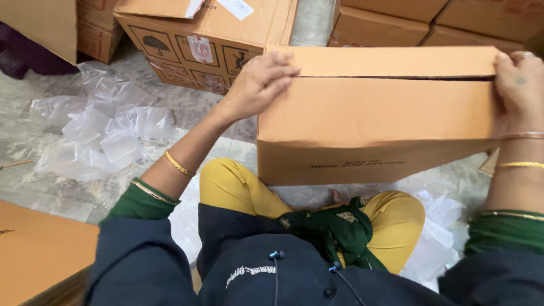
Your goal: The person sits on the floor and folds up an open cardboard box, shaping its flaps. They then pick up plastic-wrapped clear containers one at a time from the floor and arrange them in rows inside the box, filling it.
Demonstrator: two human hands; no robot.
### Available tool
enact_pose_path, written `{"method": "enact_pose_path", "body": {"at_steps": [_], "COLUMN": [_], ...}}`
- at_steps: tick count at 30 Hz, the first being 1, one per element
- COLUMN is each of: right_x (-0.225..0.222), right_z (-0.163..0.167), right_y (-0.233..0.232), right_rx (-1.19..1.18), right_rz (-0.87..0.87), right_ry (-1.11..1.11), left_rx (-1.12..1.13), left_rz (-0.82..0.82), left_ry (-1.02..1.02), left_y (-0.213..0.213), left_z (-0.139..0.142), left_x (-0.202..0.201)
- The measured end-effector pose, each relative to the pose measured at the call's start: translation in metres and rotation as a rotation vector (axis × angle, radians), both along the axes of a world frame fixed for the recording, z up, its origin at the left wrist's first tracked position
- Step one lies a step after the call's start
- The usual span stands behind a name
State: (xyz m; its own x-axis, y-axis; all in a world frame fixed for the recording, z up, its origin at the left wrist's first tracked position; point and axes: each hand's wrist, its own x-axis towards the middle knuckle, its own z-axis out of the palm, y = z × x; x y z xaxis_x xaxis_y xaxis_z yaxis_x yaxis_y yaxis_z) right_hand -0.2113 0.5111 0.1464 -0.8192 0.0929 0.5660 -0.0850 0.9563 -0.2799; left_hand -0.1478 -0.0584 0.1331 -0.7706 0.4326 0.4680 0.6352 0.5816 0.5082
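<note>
The plain tan corrugated cardboard box (374,113) is being closed, resting against the yellow-clad knees on the grey stone floor (51,192). Its smooth top flaps are pressed flat: the left hand (262,79) is spread open over the left corner, the right hand (518,85) is curled around the right edge. The seam looks nearly shut; sealing would probably call for steady downward pressure. Crinkled clear plastic bags (107,136) are scattered alongside.

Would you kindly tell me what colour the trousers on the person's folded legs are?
The trousers are mustard yellow, seen in the head view, below the cardboard box.
</note>
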Motion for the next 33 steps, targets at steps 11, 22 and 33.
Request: {"method": "enact_pose_path", "body": {"at_steps": [11,22,33], "right_x": [0.004,0.006,-0.009], "right_z": [0.003,-0.009,-0.005], "right_y": [0.004,0.006,0.002], "right_rx": [-0.349,-0.108,-0.403], "right_rz": [0.097,0.295,0.202], "right_ry": [-0.122,-0.006,-0.272], "left_rx": [0.653,0.590,0.520], "left_rz": [0.309,0.247,0.336], "left_ry": [0.007,0.060,0.013], "left_y": [0.031,0.027,0.036], "left_z": [-0.018,-0.017,-0.001], "left_x": [-0.005,-0.005,0.007]}}
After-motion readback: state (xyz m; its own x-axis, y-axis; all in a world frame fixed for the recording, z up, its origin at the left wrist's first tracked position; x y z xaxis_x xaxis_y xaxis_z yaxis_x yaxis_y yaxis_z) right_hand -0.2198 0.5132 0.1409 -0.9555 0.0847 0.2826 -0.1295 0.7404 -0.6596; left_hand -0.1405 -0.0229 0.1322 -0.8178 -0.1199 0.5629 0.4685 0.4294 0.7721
